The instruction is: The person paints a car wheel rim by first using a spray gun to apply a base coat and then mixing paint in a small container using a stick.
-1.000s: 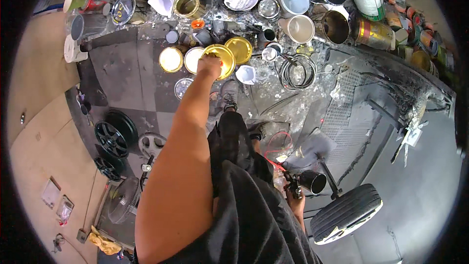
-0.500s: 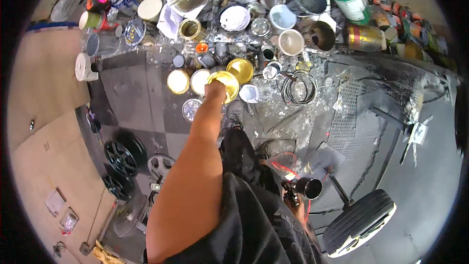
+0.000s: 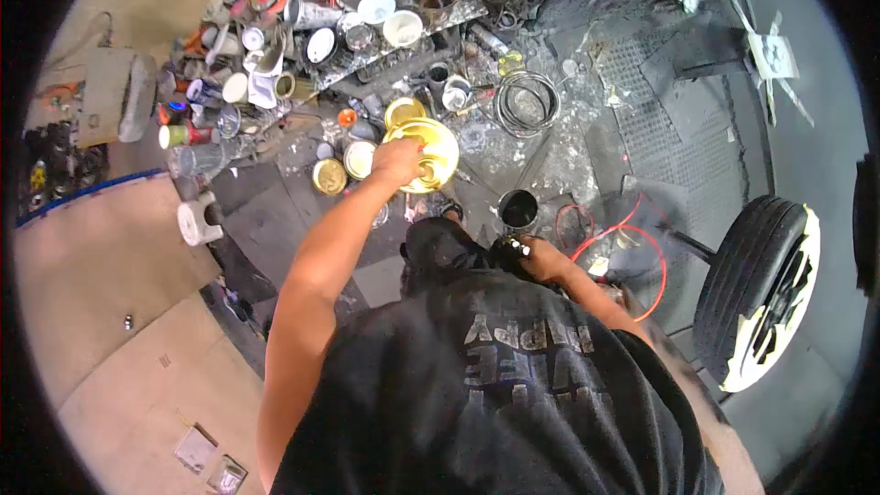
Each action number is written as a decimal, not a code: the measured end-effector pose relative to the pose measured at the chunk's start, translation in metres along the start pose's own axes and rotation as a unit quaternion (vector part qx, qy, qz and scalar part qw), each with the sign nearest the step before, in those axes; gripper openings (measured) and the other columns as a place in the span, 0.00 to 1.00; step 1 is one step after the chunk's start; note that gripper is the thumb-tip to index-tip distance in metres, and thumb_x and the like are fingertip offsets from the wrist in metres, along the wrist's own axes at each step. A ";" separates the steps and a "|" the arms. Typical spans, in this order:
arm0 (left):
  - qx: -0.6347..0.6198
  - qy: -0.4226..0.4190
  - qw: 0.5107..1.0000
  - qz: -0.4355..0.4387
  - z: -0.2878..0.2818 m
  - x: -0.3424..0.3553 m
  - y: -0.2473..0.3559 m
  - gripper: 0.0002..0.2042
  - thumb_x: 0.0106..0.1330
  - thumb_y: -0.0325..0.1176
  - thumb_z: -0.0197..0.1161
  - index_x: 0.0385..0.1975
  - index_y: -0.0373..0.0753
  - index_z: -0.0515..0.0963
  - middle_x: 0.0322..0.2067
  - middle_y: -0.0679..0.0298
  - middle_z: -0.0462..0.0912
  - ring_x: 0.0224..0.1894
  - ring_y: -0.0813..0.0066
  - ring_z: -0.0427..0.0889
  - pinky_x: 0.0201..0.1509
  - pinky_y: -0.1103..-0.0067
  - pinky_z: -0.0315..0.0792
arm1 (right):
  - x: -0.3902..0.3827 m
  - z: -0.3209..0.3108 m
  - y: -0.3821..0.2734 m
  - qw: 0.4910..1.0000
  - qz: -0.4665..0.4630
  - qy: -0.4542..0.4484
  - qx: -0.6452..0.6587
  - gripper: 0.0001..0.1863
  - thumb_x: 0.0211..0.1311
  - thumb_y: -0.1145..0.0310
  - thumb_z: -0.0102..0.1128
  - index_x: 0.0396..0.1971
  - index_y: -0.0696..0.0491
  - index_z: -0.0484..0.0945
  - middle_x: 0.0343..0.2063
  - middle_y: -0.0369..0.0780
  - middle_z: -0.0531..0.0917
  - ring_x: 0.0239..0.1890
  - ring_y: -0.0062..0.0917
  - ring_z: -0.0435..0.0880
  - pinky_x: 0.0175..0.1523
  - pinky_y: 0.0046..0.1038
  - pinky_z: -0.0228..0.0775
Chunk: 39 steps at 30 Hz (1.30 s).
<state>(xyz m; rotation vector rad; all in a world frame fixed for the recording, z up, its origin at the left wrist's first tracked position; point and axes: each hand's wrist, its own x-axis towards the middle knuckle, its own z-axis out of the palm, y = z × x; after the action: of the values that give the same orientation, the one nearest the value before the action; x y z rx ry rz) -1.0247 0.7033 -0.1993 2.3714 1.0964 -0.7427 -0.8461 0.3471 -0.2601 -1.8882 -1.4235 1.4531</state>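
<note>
My left hand [image 3: 399,162] is closed on the near-left rim of a round gold tin can [image 3: 445,143]. The can's bright gold inside faces up. Low at my right side, my right hand [image 3: 548,259] grips a spray gun [image 3: 513,251], its body dark and partly hidden by my fingers. A black cup [image 3: 519,209] sits in front of the gun. Beside the held can stand another gold tin [image 3: 403,112], a white-topped tin [image 3: 359,159] and a gold-lidded tin [image 3: 329,177].
Paint-stained cans and cups crowd a low shelf [image 3: 390,55] ahead. A coiled black cable [image 3: 527,104] lies on the floor. A red hose [image 3: 658,261] loops near my right arm. To the right a tyre [image 3: 756,293] hangs on a stand; a white stool [image 3: 199,220] is at left.
The gold can in my left hand has come up toward me and looks larger. My right hand has brought the spray gun forward. The view has swung round.
</note>
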 end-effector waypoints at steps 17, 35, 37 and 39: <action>0.117 0.325 0.860 0.377 -0.084 -0.119 0.292 0.05 0.54 0.35 0.69 0.27 0.45 0.80 0.25 0.65 0.81 0.35 0.64 0.84 0.41 0.63 0.69 | -0.120 -0.119 -0.067 0.917 0.051 -0.159 0.361 0.14 0.58 0.70 0.67 0.46 0.53 0.82 0.34 0.35 0.84 0.34 0.19 0.82 0.32 0.25 0.79; 0.217 0.438 0.716 0.499 -0.115 -0.178 0.348 0.02 0.53 0.34 0.64 0.25 0.50 0.78 0.24 0.74 0.78 0.32 0.74 0.78 0.37 0.71 0.64 | -0.192 -0.145 -0.089 0.905 -0.085 -0.087 0.407 0.18 0.59 0.70 0.64 0.50 0.46 0.81 0.37 0.30 0.86 0.38 0.16 0.82 0.33 0.25 0.75; 0.217 0.448 0.704 0.506 -0.119 -0.184 0.350 0.04 0.51 0.34 0.65 0.25 0.50 0.77 0.25 0.75 0.78 0.32 0.75 0.77 0.37 0.71 0.64 | -0.196 -0.147 -0.093 0.909 -0.085 -0.070 0.402 0.19 0.59 0.71 0.64 0.52 0.46 0.81 0.39 0.32 0.86 0.39 0.18 0.83 0.32 0.25 0.77; 0.219 0.471 0.689 0.505 -0.123 -0.193 0.346 0.05 0.49 0.34 0.65 0.25 0.50 0.77 0.26 0.75 0.78 0.32 0.75 0.77 0.36 0.72 0.64 | -0.194 -0.149 -0.097 0.917 -0.106 -0.058 0.380 0.18 0.59 0.72 0.64 0.52 0.49 0.81 0.40 0.35 0.86 0.39 0.21 0.84 0.32 0.28 0.80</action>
<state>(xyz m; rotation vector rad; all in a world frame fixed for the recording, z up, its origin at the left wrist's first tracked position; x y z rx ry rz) -0.8222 0.4576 0.0670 3.2054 -0.3956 0.7959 -0.7559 0.2620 -0.0277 -1.1432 -0.8624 1.6914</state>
